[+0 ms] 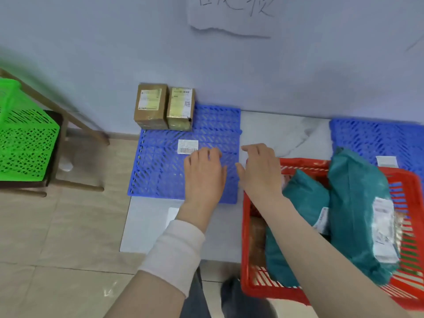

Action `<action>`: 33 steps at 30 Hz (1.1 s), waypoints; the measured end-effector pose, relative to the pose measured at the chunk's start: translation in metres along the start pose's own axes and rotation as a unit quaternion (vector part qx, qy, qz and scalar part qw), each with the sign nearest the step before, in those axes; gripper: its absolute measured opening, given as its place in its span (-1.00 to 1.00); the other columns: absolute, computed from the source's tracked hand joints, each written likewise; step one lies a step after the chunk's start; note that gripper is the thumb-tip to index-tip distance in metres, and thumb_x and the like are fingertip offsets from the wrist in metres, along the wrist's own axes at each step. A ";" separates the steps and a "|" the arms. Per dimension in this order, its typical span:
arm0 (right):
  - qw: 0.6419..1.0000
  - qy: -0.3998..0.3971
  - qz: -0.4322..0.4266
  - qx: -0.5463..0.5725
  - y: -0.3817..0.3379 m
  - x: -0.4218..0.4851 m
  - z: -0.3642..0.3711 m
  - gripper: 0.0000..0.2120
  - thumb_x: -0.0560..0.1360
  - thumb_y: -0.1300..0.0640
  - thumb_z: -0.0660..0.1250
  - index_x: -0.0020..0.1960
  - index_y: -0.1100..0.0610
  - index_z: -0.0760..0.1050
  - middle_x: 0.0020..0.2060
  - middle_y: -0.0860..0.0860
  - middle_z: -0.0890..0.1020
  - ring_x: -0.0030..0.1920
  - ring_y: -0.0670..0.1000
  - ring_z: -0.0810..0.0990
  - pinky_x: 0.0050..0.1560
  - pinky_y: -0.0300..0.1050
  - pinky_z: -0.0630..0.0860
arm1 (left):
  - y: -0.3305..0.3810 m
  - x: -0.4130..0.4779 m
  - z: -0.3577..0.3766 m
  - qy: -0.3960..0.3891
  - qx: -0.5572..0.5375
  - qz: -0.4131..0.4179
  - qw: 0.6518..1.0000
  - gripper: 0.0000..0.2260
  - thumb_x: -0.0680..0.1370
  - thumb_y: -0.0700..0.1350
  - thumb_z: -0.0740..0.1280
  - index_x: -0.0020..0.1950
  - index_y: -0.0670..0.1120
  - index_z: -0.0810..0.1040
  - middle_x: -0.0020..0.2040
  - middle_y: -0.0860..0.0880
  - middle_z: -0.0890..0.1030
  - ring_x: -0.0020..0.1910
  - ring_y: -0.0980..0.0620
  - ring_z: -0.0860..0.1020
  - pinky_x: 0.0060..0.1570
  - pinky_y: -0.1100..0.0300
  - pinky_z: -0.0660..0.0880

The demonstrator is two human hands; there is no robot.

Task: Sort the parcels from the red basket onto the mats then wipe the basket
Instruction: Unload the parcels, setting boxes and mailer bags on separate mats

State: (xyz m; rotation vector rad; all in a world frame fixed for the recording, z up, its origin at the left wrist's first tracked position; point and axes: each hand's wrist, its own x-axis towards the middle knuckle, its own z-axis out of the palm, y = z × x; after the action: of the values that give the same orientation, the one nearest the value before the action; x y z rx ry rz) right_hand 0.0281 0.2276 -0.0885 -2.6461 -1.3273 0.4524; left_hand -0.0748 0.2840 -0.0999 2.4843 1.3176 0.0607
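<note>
At the far left a green basket (pixel 25 138) sits on a wooden stand (pixel 80 185) and plays no part here. The left blue mat (pixel 160 171) carries two cardboard boxes, one (pixel 150 106) touching the other (pixel 180 109), both upright against the wall at the mat's far edge, with a barcode label (pixel 187 146) lying nearer on the grid. The left hand (pixel 204 173) hovers over the near right part of this mat, knuckles up and fingers bent loosely downward; it holds nothing, and whether its tips touch the mat is hidden. Just beside it the right hand (pixel 259 171) hangs over the gap between the mat and the red basket (pixel 246 249), fingers relaxed and spread, also empty. The basket stands near and to the right, holding a smaller teal mailer bag (pixel 305 198) leaning against a larger one (pixel 358 214), with what looks like a brown parcel (pixel 257 237) low against its left wall. Beyond it lies the right blue mat (pixel 371 138) with a white label (pixel 386 161) on it. Sorting appears about half done, and the step in hand is probably fetching the next parcel. The soft mailers will sag, so it would be best to grip one around its middle with the right hand and support it underneath with the left. Lift it clear of the rim to avoid dragging the basket, and read its label before choosing a mat. Boxes would probably go in a row beside the two already there.
</note>
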 end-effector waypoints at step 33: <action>0.984 -0.061 0.123 0.117 0.356 -0.143 -0.052 -0.54 0.48 -0.08 0.29 0.27 0.15 0.38 0.21 0.09 0.49 0.20 0.11 0.46 0.10 -0.02 0.43 | 0.315 -0.128 0.110 -0.048 -0.081 -0.108 0.990 -0.37 0.47 0.12 0.33 0.44 -0.06 0.18 0.36 -0.10 0.34 0.35 -0.10 0.31 0.29 -0.02 0.26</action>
State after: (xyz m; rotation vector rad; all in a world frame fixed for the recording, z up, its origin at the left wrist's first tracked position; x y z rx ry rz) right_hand 0.2349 -0.0998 -0.1040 -2.6238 -0.9104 0.7625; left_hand 0.1238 -0.0127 -0.0934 2.1693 1.4704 -0.0036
